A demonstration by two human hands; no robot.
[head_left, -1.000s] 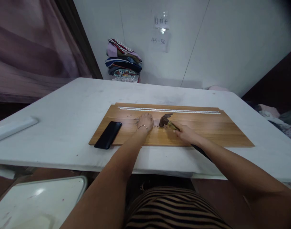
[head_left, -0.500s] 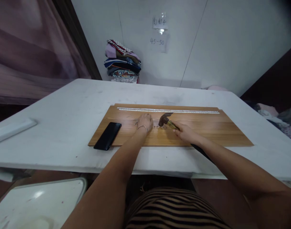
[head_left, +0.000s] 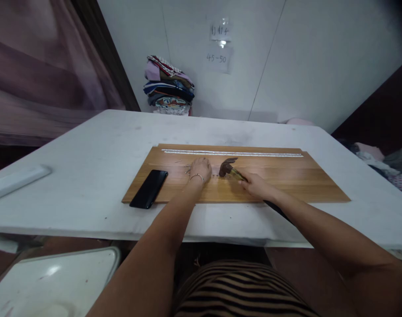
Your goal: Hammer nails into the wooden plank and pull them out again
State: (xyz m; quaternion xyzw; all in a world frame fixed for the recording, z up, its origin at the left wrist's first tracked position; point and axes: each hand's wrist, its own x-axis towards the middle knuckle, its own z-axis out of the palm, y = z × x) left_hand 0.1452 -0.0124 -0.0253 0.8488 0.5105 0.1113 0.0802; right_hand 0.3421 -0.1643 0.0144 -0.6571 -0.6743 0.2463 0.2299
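Observation:
A long wooden board (head_left: 286, 180) lies on a white table (head_left: 98, 149). My right hand (head_left: 255, 185) grips a hammer (head_left: 228, 166) close to its dark head, which sits low over the board's middle. My left hand (head_left: 201, 168) rests on the board just left of the hammer head, fingers curled in a pinch around something too small to make out. A few loose nails (head_left: 187, 167) lie beside that hand. A pale strip (head_left: 232, 153) runs along the board's far edge.
A black phone (head_left: 148, 188) lies on the board's left end. A white flat object (head_left: 18, 179) sits at the table's left edge. Folded fabrics (head_left: 169, 86) are stacked against the back wall. A white chair seat (head_left: 52, 277) stands lower left.
The hammer head has bobbed slightly up and down over the same spot. My left hand has stayed in place.

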